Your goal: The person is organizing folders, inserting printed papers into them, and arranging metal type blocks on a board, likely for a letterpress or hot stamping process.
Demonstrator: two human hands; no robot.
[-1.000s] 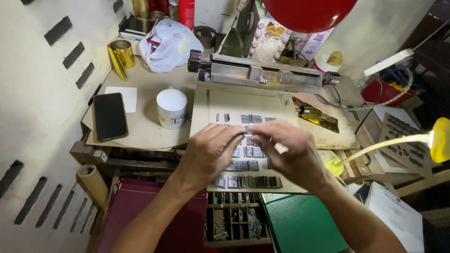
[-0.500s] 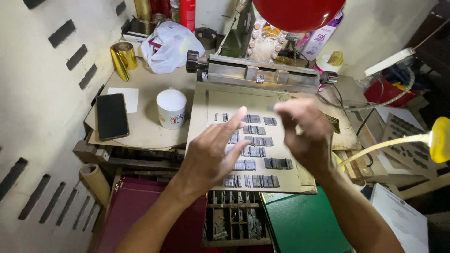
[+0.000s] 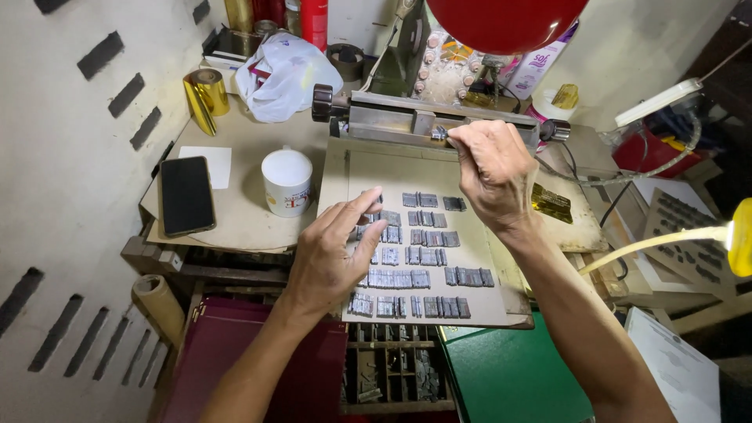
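Head view: your right hand (image 3: 492, 168) is up at the metal holder (image 3: 427, 121) at the back of the board (image 3: 501, 301), fingertips pinched on a small metal letter block (image 3: 440, 134) at the holder's slot. Keep the block square and seat it flat. Your left hand (image 3: 333, 254) rests open on the rows of letter blocks (image 3: 419, 258), fingers spread, gripping nothing. Hold those rows steady. White cup (image 3: 287, 182) and phone (image 3: 186, 195) sit to the left.

I note grey metal type blocks (image 3: 419, 258) on a beige card sheet (image 3: 478, 301), a black phone (image 3: 186, 195), a white cup (image 3: 287, 182), gold foil roll (image 3: 207, 93).
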